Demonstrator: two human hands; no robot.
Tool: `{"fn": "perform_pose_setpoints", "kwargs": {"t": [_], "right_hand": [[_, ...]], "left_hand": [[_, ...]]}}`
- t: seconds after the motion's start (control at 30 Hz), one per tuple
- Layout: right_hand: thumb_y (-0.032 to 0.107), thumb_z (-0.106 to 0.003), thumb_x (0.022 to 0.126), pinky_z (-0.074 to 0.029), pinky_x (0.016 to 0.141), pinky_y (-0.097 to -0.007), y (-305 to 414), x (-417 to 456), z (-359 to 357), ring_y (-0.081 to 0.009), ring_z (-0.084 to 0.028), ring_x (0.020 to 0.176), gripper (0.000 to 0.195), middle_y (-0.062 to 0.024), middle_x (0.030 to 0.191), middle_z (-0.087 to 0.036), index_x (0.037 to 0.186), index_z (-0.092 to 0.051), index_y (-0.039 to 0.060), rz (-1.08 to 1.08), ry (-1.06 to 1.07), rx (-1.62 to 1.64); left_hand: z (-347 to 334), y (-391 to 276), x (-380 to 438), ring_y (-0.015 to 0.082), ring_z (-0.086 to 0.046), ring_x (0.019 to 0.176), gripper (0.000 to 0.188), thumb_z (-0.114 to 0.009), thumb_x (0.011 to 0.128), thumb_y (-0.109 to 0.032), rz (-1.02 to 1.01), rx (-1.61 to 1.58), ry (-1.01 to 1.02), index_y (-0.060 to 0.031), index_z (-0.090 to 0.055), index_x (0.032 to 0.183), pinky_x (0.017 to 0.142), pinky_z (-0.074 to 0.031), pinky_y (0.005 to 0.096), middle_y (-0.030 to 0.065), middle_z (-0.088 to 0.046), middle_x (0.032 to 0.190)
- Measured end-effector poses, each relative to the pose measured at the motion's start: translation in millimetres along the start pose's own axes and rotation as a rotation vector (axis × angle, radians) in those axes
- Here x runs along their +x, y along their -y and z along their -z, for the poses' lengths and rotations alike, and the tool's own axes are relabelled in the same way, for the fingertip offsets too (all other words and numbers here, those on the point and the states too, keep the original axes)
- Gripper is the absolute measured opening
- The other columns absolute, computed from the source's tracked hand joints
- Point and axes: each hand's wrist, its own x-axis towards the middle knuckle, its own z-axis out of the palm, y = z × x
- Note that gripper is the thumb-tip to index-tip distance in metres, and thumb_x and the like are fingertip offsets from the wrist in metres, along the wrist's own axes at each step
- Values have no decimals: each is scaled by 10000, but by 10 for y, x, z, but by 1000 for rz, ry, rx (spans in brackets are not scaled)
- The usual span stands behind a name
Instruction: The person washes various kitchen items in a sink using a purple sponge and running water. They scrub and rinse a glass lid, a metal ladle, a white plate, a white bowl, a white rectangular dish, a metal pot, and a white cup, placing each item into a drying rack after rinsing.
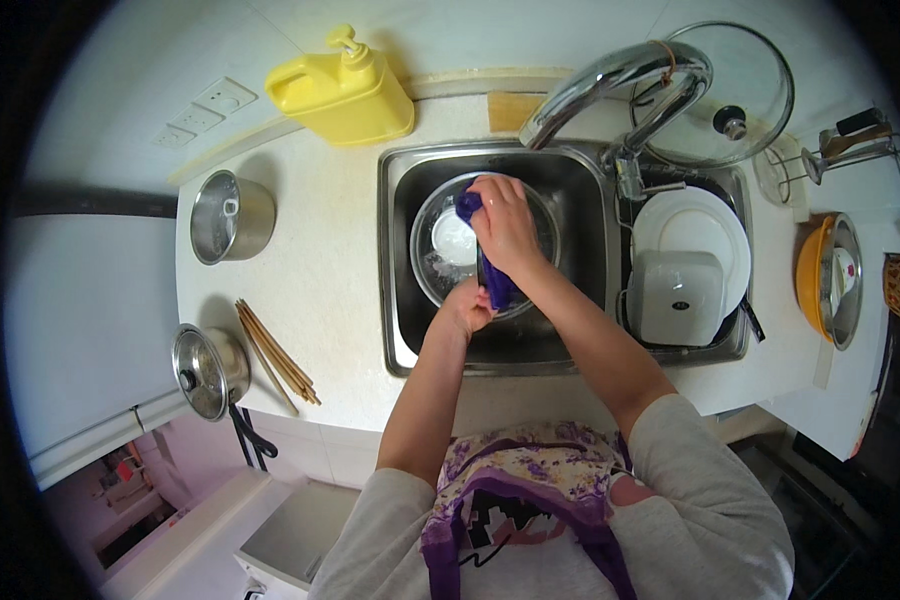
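Both my hands are over a round metal basin (420, 255) in the left bowl of the steel sink (391, 315). My right hand (506, 229) grips a purple cloth (498, 285) pressed along a thin item seen edge-on, perhaps a plate or bowl. Lower down, my left hand (468, 306) holds the near edge of that item, beside the cloth. A small white dish (454, 237) lies in the basin, with some suds near it. What my fingers cover of the held item is hidden.
White plates (727, 225) and a squarish white dish (679, 296) fill the right bowl. A chrome faucet (615, 67) arches behind. Leftward are a steel pot (251, 217), chopsticks (274, 352) and a lidded saucepan (229, 364). A yellow jug (345, 97) stands behind, an orange bowl (811, 281) at right.
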Motion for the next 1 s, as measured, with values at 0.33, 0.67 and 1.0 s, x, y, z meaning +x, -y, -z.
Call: {"fn": "perform_pose_setpoints", "kwargs": {"t": [0.33,0.67,1.0], "right_hand": [[384,-437,859,-485,757,-330,-751,-207,-144,-211,-605,813,385,-100,882,-631,958,-607,54,-1270,301,1361],[494,-536,802,-441,822,-359,-1548,-1060,-712,-256,-555,929,558,-115,1043,-592,1165,-528,70,-1625,67,1181],[170,-443,844,-306,982,-458,-900,-955,-393,-352,-395,1173,299,-201,1235,-456,1075,-549,11,-90,197,-778]], "left_hand": [[10,-12,-175,37,-328,331,83,-449,840,-31,11,166,347,-96,-496,864,275,-209,179,33,-526,592],[-240,-373,-612,204,-577,950,593,-314,907,-538,-481,391,-103,-31,-518,1138,761,-494,294,101,-602,1036],[77,-497,-685,179,-577,880,206,-530,897,-208,-797,207,-179,-22,-556,982,797,-479,336,78,-603,961]]}}
